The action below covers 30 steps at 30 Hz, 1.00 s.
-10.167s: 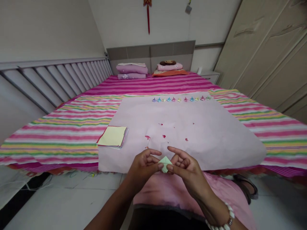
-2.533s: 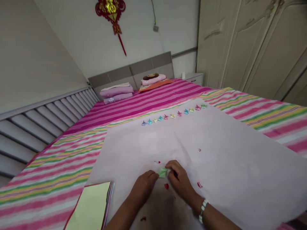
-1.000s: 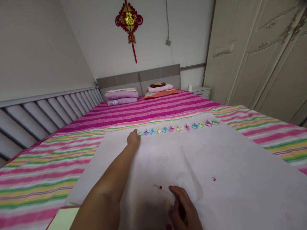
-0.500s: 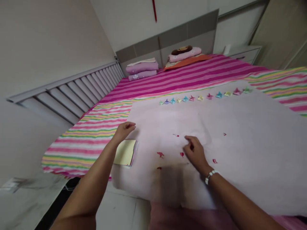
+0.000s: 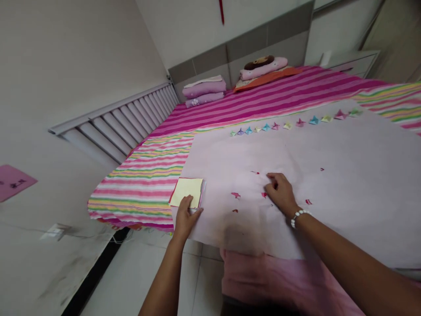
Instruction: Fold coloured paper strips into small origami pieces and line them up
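Observation:
At the front left corner of a pale pink sheet (image 5: 210, 153), my left hand (image 5: 187, 215) reaches onto a stack of square papers (image 5: 189, 189). A pale yellow sheet tops the stack. My fingers touch its near edge, with the thumb spread apart toward the right corner. Nothing is gripped in that hand. Over the middle of the sheet rests my right hand (image 5: 279, 191), a white bead bracelet (image 5: 298, 216) on its wrist. Its fingers are loosely curled and the index points left; I see nothing in them. Beside it are small red printed marks (image 5: 235, 195).
Small folded paper pieces (image 5: 274, 126) in several colours stand in a row along the far edge. Folded purple bedding (image 5: 205, 91) and a pink pillow (image 5: 263, 70) lie by the headboard (image 5: 243, 50). A metal rail (image 5: 131, 109) runs along the left.
My left hand has come down from beyond the paper stack onto its near edge, and its fingers have spread. The right hand stays near the same marks. The view has shifted left and down.

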Motion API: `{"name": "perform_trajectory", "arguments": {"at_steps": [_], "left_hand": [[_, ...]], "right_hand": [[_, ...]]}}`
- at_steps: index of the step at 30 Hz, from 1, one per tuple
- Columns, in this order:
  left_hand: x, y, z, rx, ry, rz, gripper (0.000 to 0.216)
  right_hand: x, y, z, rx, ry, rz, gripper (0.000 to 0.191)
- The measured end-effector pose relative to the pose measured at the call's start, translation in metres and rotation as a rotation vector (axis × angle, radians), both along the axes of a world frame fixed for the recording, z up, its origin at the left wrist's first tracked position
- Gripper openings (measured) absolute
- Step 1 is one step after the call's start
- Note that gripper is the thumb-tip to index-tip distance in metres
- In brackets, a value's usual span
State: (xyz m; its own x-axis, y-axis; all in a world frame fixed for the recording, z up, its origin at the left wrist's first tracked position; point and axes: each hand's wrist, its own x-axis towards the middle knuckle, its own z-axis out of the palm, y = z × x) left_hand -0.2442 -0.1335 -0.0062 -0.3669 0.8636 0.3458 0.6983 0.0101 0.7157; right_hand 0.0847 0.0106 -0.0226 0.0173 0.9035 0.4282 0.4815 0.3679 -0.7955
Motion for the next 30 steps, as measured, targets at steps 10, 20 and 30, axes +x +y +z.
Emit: {"name": "perform_trajectory", "arguments": {"at_steps": [10,20,30], "left_hand": [[-0.009,0.002,-0.010,-0.005,-0.080,0.002,0.054],[-0.011,-0.001,-0.001,-0.047,-0.153,0.020,0.043],[-0.009,-0.001,0.011,-0.094,-0.196,0.003,0.025]], "right_hand": [[0.000,0.000,0.000,-0.001,-0.026,-0.011,0.032],[0.000,0.000,0.001,-0.008,-0.039,-0.014,0.031],[0.000,0.000,0.000,-0.015,-0.039,-0.017,0.031]]}}
